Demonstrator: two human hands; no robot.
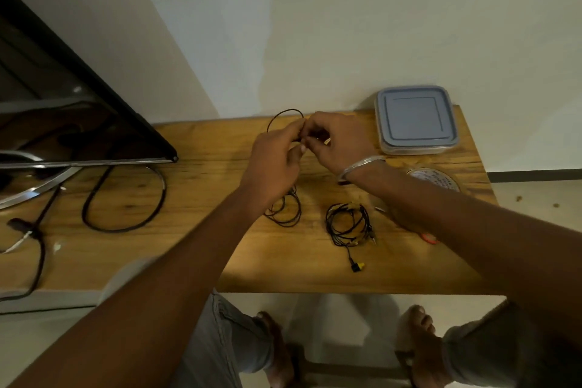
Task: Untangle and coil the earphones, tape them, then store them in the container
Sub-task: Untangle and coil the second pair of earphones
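Grips of left hand (273,164) and right hand (338,142) are pinching one earphone cable (288,109), fingertips together. Its slack is touching the bench (201,148).

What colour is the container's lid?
Grey-blue lid, seen best in the head view.

Wooden tabletop (214,148) against a pale wall.
A lidded grey container (415,120) sits at the far right corner, with a tape roll (434,176) just in front. Tangled earphones (348,224) lie mid-table beside loops of a black earphone cord (285,214). A thick black cable (126,198) and a monitor stand (31,189) occupy the left.
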